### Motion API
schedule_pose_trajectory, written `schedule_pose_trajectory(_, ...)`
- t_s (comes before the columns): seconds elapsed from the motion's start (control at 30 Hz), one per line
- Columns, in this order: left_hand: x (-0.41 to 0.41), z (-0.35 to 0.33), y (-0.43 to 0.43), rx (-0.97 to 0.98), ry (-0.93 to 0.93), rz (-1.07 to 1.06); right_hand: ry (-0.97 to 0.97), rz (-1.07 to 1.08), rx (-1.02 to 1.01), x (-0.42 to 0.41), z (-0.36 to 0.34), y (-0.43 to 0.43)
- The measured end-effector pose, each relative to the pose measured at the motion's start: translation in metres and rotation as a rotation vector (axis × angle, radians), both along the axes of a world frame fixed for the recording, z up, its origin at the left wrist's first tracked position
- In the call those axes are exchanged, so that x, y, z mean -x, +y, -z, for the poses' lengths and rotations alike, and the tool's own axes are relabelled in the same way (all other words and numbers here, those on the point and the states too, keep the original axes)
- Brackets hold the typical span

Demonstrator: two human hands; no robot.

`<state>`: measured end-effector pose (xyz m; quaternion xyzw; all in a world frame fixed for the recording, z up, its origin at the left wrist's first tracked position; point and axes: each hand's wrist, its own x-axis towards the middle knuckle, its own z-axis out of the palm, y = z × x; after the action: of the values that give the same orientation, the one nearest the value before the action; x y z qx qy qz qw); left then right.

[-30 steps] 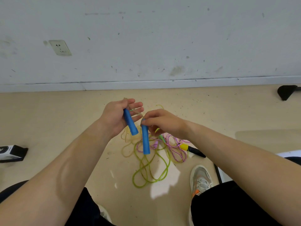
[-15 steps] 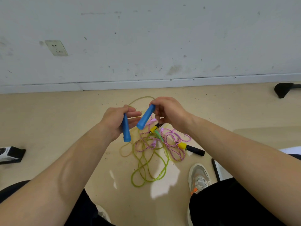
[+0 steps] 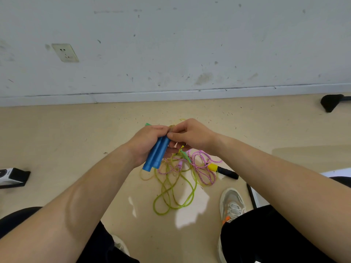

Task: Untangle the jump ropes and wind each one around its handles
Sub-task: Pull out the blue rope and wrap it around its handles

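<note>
Handles (image 3: 157, 155), two smooth blue tubes, lie side by side in the left hand (image 3: 145, 142), whose fingers curl round their upper halves while the lower ends slant down and left, clear of the palm. Half a second ago each hand held one handle and the two were apart; now they are together. The right hand (image 3: 190, 133) meets the left at the top of the handles, thumb against their upper end, fingertips pinching the thin tan cord (image 3: 171, 127) there.

Below the hands, on the beige floor (image 3: 76, 141), a glossy green rope (image 3: 171, 192) loops through a braided pink rope (image 3: 201, 168), tangled, with a yellow-and-black handle (image 3: 221, 169) just beside them. A grey shoe (image 3: 232, 203) stands near. A black-and-white box (image 3: 13, 177) lies at far left, its print too blurred to read. A socket (image 3: 65, 52) sits in the scuffed white wall (image 3: 190, 44).
</note>
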<state>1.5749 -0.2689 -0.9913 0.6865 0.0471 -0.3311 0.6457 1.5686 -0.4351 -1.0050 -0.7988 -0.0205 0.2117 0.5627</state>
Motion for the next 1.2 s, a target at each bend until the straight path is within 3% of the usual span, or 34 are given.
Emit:
schedule_pose_trajectory(0.17,0.000,0.002,0.004,-0.071,-0.056,0.096,-0.040,-0.004,0.068,0.000,-0.003,-0.002)
schedule_pose_trajectory(0.33,-0.005,0.001,0.008,-0.114,-0.074,0.193,-0.279,0.072,0.425,-0.008,-0.005,-0.011)
schedule_pose_trajectory(0.4,-0.007,-0.001,0.010,-0.109,-0.086,0.233,-0.333,0.025,0.365,-0.010,-0.006,-0.016)
schedule_pose_trajectory(0.57,-0.012,-0.001,0.019,-0.092,-0.089,0.396,-0.068,-0.128,0.138,-0.012,-0.005,-0.014)
schedule_pose_trajectory(0.8,-0.011,-0.008,0.025,-0.045,-0.066,0.535,-0.070,-0.168,0.188,-0.016,-0.012,-0.033)
schedule_pose_trajectory(1.2,-0.012,-0.012,0.027,-0.015,-0.020,0.569,0.110,-0.205,0.045,-0.018,-0.016,-0.044)
